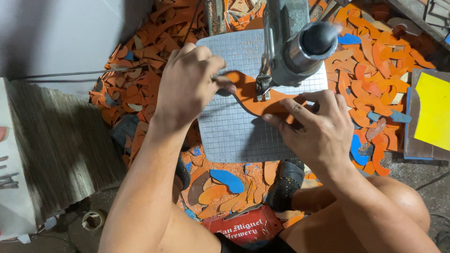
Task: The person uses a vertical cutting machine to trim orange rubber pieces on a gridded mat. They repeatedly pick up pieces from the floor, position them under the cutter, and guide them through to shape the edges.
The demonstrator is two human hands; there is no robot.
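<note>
An orange, sole-shaped sheet piece (253, 98) lies flat on the grey gridded saw table (229, 136), under the blade foot (262, 86) of a grey scroll-saw machine (295, 42). My left hand (187, 84) presses the piece's left end down with fingers curled over it. My right hand (314, 126) pins the right end with spread fingertips. The blade foot meets the piece between my two hands. Part of the piece is hidden beneath the machine arm and my fingers.
Heaps of orange offcuts (370, 84) with a few blue scraps (227, 180) cover the floor around the table. A yellow sheet (433, 112) lies on a board at right. A corrugated stack (61, 145) sits at left. My knees and dark shoes (286, 185) are below the table.
</note>
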